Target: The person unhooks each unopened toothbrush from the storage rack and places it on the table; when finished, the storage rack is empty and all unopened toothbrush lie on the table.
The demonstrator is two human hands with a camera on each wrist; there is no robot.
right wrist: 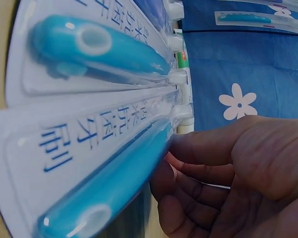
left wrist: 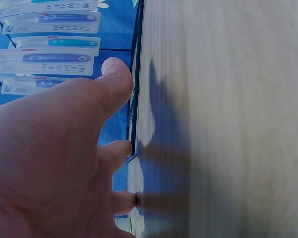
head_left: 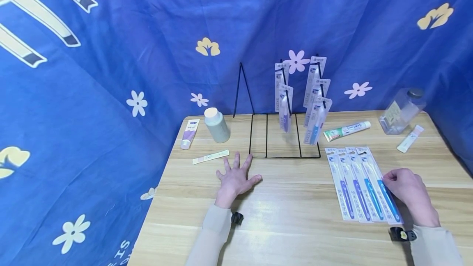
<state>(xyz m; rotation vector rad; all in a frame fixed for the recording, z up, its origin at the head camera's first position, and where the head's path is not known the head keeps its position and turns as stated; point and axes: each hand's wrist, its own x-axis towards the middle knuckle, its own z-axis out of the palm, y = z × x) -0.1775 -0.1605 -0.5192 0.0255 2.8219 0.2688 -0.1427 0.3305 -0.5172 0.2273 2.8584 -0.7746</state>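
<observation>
Several packaged toothbrushes (head_left: 348,186) lie overlapping in a row on the right of the table. At the right edge of the rightmost toothbrush pack (head_left: 380,188), my right hand (head_left: 408,190) pinches its side between thumb and curled fingers. The right wrist view shows that pack's blue handle (right wrist: 114,178) close up. My left hand (head_left: 236,179), fingers spread, is by the front left corner of a black wire rack (head_left: 282,157). Nothing is in that hand. More toothbrush packs (head_left: 317,122) hang from the rack's prongs, in two rows.
Behind the row lies a toothpaste tube (head_left: 346,131), with a clear bottle (head_left: 400,112) and a small sachet (head_left: 410,138) farther right. On the left are a purple-and-white tube (head_left: 190,134), a grey-green bottle (head_left: 218,126) and a thin sachet (head_left: 210,157). Blue curtain (head_left: 166,73) backs the table.
</observation>
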